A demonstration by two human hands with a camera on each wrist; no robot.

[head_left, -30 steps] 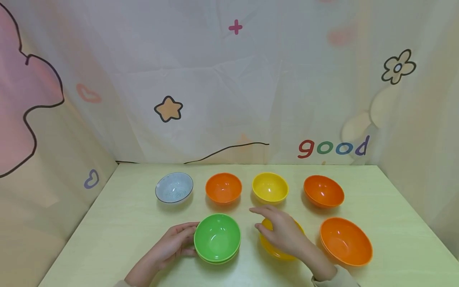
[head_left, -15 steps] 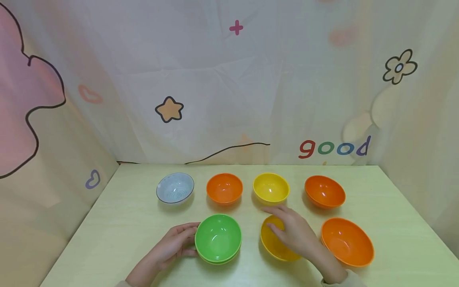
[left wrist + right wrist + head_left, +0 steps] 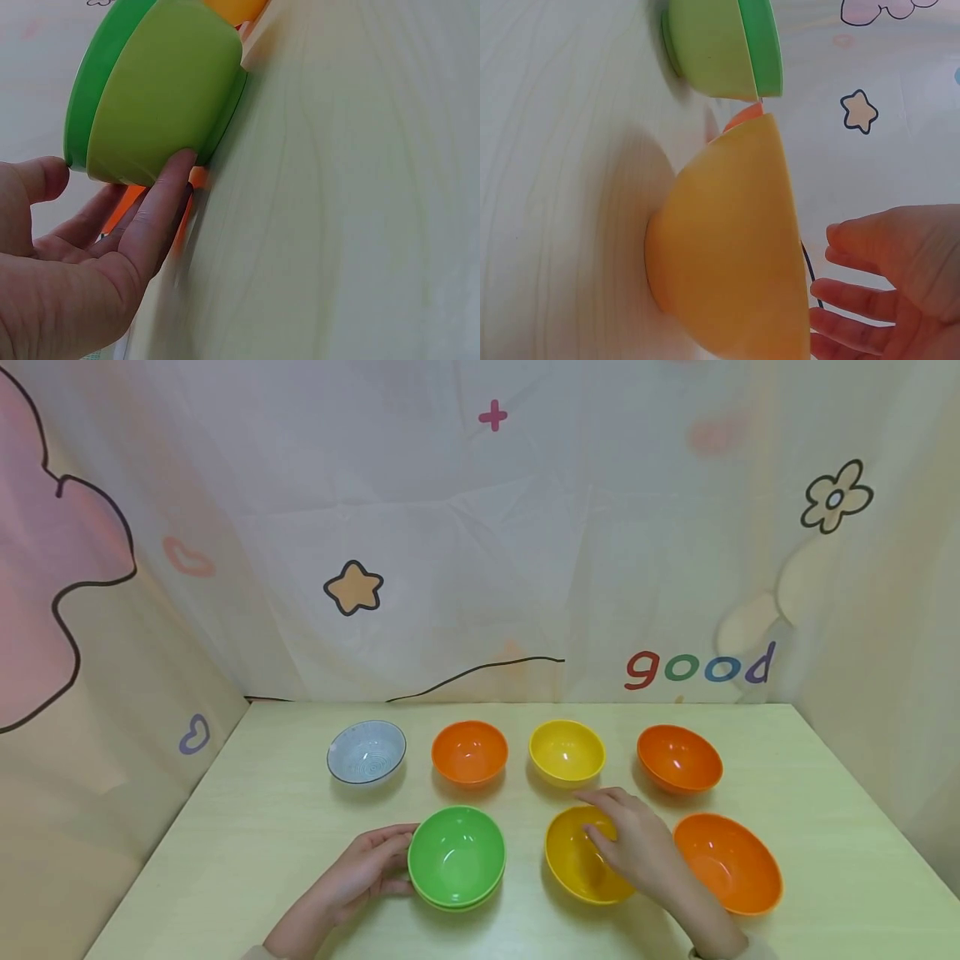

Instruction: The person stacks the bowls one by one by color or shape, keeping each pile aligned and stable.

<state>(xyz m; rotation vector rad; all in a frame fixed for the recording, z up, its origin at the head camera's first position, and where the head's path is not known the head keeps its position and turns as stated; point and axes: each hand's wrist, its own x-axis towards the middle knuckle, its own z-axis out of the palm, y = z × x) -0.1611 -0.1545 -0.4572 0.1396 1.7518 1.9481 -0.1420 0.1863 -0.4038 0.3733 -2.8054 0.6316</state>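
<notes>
A bright green bowl is nested in a lighter green bowl on the table. My left hand touches the left side of this stack. In the left wrist view its fingers lie fairly straight against the lighter bowl's wall, the thumb tip close to the upper rim. To the right stands a deep yellow bowl. My right hand hovers over its right side with fingers spread and loosely bent, holding nothing. The right wrist view shows the fingertips just above the yellow rim.
A back row holds a grey-blue patterned bowl, an orange bowl, a bright yellow bowl and a darker orange bowl. At front right, a larger orange bowl sits partly behind the right forearm. A printed cloth hangs behind the table.
My right hand has moved right across the deep yellow bowl, uncovering more of its inside. My left hand and the green stack have stayed in place.
</notes>
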